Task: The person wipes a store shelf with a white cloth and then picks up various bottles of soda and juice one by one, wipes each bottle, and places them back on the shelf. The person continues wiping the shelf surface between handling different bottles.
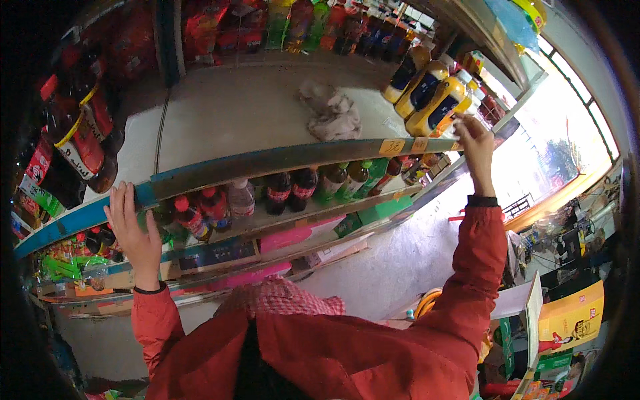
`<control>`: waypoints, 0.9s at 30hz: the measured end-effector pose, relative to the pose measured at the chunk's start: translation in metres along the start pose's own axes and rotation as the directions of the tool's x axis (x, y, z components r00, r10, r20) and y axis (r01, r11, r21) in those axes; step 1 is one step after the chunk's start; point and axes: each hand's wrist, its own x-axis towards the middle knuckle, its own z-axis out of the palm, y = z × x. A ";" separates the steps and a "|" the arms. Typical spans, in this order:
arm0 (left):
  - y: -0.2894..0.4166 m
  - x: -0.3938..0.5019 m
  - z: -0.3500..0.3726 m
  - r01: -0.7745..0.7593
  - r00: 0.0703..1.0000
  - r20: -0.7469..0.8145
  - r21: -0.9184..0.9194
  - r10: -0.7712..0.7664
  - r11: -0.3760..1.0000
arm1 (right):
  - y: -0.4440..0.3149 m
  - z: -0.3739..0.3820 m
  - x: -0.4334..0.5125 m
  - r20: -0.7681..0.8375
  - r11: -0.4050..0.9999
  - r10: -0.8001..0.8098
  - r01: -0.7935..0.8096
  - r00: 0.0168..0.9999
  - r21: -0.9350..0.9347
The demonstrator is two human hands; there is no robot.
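Note:
My left hand (134,227) rests with spread fingers on the blue front edge of a shelf (210,172). At the shelf's right end my right hand (474,135) is raised beside several yellow juice bottles (435,107), its thumb and forefinger close together near a small whitish and orange thing; whether it grips this cannot be told. A crumpled grey-pink cloth (332,112) lies on the shelf between the hands, touched by neither. Dark drink bottles with red labels (80,145) stand on the shelf left of my left hand. Yellow price tags (392,146) are fixed to the shelf edge.
Below, a lower shelf holds cola bottles (303,187), green-capped bottles (356,175) and a clear bottle (241,197). More bottles (300,25) line the back. A yellow carton (571,316) stands at the lower right. A bright window (582,100) is at the right.

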 end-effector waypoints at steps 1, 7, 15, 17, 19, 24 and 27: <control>0.001 0.000 0.000 0.000 1.000 -0.004 -0.009 0.000 1.000 | 0.012 0.001 -0.006 -0.015 0.994 0.088 -0.087 0.996 0.066; 0.004 0.000 -0.004 -0.010 1.000 -0.003 0.006 0.010 1.000 | 0.057 0.015 -0.015 -0.148 0.965 0.262 -0.262 0.954 0.025; 0.007 0.001 -0.012 -0.015 0.999 0.042 0.033 0.013 0.999 | 0.049 0.058 0.026 -0.286 0.968 0.156 -0.204 0.945 -0.145; 0.009 0.002 -0.016 -0.016 0.998 0.053 0.010 0.015 1.000 | 0.044 0.069 0.033 -0.357 0.934 0.145 -0.246 0.923 -0.257; 0.010 0.004 -0.019 -0.014 0.998 0.068 0.003 0.014 1.000 | 0.040 0.072 0.039 -0.355 0.921 0.201 -0.299 0.913 -0.248; 0.014 0.005 -0.024 -0.010 0.997 0.081 0.026 0.008 1.000 | 0.039 0.078 0.044 -0.386 0.870 0.255 -0.385 0.887 -0.308; 0.018 0.004 -0.026 -0.004 1.000 0.010 -0.033 0.004 0.999 | 0.041 0.081 0.051 -0.411 0.819 0.265 -0.429 0.872 -0.382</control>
